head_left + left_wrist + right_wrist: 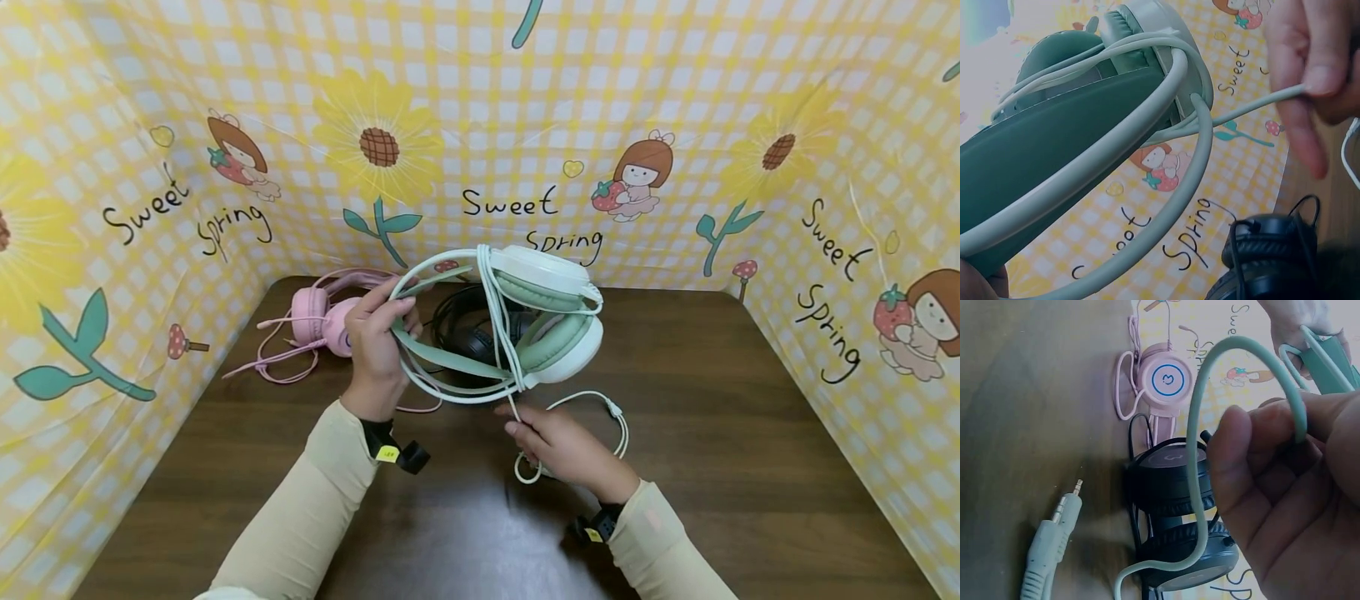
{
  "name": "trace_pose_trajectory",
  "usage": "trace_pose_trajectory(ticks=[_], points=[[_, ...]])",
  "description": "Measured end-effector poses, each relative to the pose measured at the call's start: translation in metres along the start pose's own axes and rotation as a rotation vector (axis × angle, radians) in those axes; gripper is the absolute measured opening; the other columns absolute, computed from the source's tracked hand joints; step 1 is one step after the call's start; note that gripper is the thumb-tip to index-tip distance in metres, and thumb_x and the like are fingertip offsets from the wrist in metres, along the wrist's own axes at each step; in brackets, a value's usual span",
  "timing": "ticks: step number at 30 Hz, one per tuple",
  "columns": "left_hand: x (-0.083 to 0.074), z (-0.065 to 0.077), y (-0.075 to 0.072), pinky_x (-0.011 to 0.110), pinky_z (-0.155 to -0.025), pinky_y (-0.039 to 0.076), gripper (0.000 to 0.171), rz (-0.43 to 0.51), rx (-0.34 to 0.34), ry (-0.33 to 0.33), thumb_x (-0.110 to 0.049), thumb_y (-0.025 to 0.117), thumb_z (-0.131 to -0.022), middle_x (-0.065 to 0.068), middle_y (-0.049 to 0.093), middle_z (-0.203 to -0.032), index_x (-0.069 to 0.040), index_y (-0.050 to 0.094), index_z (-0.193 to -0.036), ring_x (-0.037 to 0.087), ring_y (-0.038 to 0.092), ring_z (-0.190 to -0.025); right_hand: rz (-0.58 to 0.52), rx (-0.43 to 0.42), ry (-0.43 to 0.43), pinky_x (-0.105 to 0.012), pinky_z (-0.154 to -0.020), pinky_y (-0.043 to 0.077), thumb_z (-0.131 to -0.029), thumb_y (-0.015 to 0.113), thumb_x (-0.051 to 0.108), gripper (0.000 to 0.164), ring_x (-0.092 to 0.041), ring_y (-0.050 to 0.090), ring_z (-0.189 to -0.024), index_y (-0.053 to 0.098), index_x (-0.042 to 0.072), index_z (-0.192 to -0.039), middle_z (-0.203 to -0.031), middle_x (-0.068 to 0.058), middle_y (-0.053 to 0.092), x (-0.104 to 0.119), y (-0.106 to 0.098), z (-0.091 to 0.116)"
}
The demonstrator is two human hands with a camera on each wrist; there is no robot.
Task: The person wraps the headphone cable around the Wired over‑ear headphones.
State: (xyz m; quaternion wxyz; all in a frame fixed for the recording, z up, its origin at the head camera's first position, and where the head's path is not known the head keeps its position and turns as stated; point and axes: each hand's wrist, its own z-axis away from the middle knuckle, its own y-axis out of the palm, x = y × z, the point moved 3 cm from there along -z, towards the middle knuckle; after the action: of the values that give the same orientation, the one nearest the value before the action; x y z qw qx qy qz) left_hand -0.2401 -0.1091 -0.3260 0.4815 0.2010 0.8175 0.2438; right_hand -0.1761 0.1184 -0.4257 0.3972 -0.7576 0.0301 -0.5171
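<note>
In the head view my left hand (378,346) grips the headband end of white and green headphones (558,346), raised over the table. Their white cable (495,312) loops several times around the headband beside the ear cups. Between thumb and fingers my right hand (566,442) pinches the cable, pulled down from the wraps. The loose length curves round that hand. Two metal-tipped plugs (1069,509) show at its end in the right wrist view. The left wrist view shows the cable stretched from the ear cup to my right fingers (1325,75).
Behind the raised headphones lie black headphones (472,333), partly hidden. Pink headphones (311,317) with their own cable rest at the table's back left. The brown wooden table (697,400) is walled by a yellow checked cloth (495,125) at the back and sides.
</note>
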Motion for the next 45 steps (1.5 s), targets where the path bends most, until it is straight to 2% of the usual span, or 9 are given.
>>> trace_pose_trajectory(ticks=[7,11,15,22,27,31,36,41,45], points=[[-0.002,-0.005,-0.007,0.022,-0.044,0.030,0.031,-0.025,-0.043,0.007,0.013,0.049,-0.083,0.010,0.066,-0.075,0.000,0.074,-0.094,0.012,0.034,-0.048,0.130,-0.028,-0.050,-0.026,-0.064,0.045,-0.102,0.051,0.023,0.029,-0.003,0.049,-0.059,0.061,0.012,-0.127,-0.062,0.014,0.047,0.004,-0.001,0.005],[-0.006,-0.006,-0.009,0.024,-0.044,0.032,0.024,-0.079,-0.056,0.049,0.013,0.053,-0.082,0.008,0.060,-0.068,0.006,0.072,-0.096,0.014,0.036,-0.049,0.194,-0.039,-0.061,-0.027,-0.069,0.045,-0.101,0.053,0.020,0.029,-0.002,0.049,-0.059,0.060,0.012,-0.129,-0.062,0.017,0.042,0.010,-0.003,0.011],[-0.009,-0.006,-0.011,0.026,-0.045,0.035,0.021,-0.149,-0.076,0.093,0.014,0.056,-0.081,0.009,0.055,-0.065,0.016,0.067,-0.099,0.016,0.039,-0.051,0.229,-0.043,-0.043,-0.027,-0.069,0.046,-0.100,0.055,0.017,0.023,-0.003,0.051,-0.064,0.062,0.015,-0.122,-0.063,0.018,0.044,0.016,-0.006,0.017],[-0.014,-0.007,-0.011,0.028,-0.043,0.033,0.023,-0.171,-0.106,0.155,0.014,0.057,-0.079,0.008,0.050,-0.060,0.021,0.064,-0.100,0.016,0.039,-0.048,0.230,-0.094,-0.025,-0.025,-0.062,0.046,-0.098,0.057,0.015,0.010,-0.002,0.050,-0.064,0.061,0.024,-0.101,-0.074,0.017,0.053,0.030,-0.020,0.027],[-0.013,-0.007,-0.010,0.027,-0.042,0.034,0.021,-0.166,-0.096,0.163,0.016,0.058,-0.079,0.009,0.051,-0.059,0.020,0.066,-0.098,0.016,0.039,-0.046,0.242,-0.130,-0.085,-0.027,-0.072,0.047,-0.093,0.057,0.006,0.016,-0.003,0.054,-0.081,0.058,0.022,-0.094,-0.091,0.017,0.059,0.039,-0.028,0.033],[-0.014,-0.008,-0.011,0.025,-0.043,0.036,0.021,-0.179,-0.095,0.178,0.015,0.060,-0.078,0.007,0.054,-0.061,0.018,0.067,-0.098,0.015,0.039,-0.047,0.198,-0.133,-0.132,-0.029,-0.078,0.047,-0.089,0.054,0.001,0.024,-0.004,0.057,-0.093,0.058,0.025,-0.091,-0.101,0.017,0.063,0.045,-0.034,0.037],[-0.014,-0.007,-0.012,0.024,-0.044,0.036,0.022,-0.213,-0.090,0.187,0.017,0.060,-0.078,0.006,0.056,-0.062,0.021,0.064,-0.099,0.015,0.040,-0.047,0.176,-0.158,-0.204,-0.025,-0.071,0.046,-0.089,0.053,-0.002,0.028,-0.002,0.057,-0.083,0.059,0.025,-0.088,-0.088,0.021,0.062,0.054,-0.042,0.043],[-0.013,-0.006,-0.011,0.025,-0.044,0.039,0.023,-0.239,-0.073,0.169,0.016,0.060,-0.078,0.008,0.063,-0.067,0.020,0.065,-0.100,0.014,0.043,-0.048,0.234,-0.216,-0.235,-0.019,-0.059,0.041,-0.087,0.059,0.000,0.025,0.000,0.047,-0.065,0.059,0.025,-0.088,-0.074,0.021,0.050,0.067,-0.053,0.049],[-0.012,-0.004,-0.009,0.026,-0.045,0.040,0.024,-0.262,-0.063,0.160,0.015,0.063,-0.076,0.007,0.063,-0.067,0.021,0.065,-0.099,0.015,0.045,-0.048,0.248,-0.212,-0.282,-0.013,-0.049,0.036,-0.086,0.061,0.002,0.022,0.004,0.040,-0.054,0.060,0.024,-0.089,-0.067,0.020,0.045,0.076,-0.063,0.052]])
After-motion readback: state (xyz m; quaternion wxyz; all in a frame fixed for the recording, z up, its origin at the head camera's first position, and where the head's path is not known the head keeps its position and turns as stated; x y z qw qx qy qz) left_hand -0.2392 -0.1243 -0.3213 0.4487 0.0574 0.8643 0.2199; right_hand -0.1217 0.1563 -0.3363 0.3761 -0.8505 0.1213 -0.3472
